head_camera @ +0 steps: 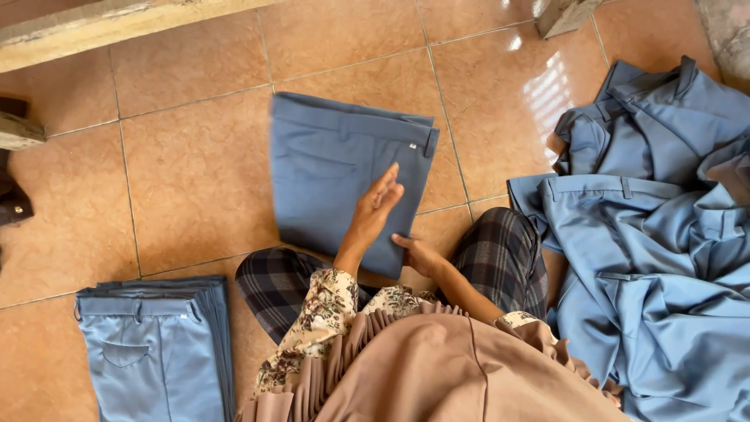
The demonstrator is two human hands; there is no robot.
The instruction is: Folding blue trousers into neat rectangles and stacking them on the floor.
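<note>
The folded blue trousers (336, 172) lay flat on the tan floor tiles (195, 180) directly ahead of the seated person, waistband turned toward the far side and a rear pocket seam showing on the upper face. The left hand (376, 205) rested on the near right part of those trousers, fingers straight and held together, palm pressing down on the cloth with nothing gripped. The right hand (418, 252) sat at the near right corner of the folded trousers, touching the edge of the fabric; its fingers were loosely curled, and whether they pinched the hem could not be told. Just nearer than the trousers were the person's crossed legs in dark plaid cloth (500, 258), and nearer still a floral sleeve (324, 312) and a pleated tan garment (437, 367). To the left of the folded trousers and closer to the person, well apart from them, stood a neat stack of folded blue trousers (156, 344), a pocket flap facing up on the top piece. To the right of the folded trousers, beyond the plaid knee, a loose heap of unfolded blue trousers (656, 234) spread across the floor. Far beyond the folded trousers, at the upper left, ran a pale wooden beam (117, 23).
</note>
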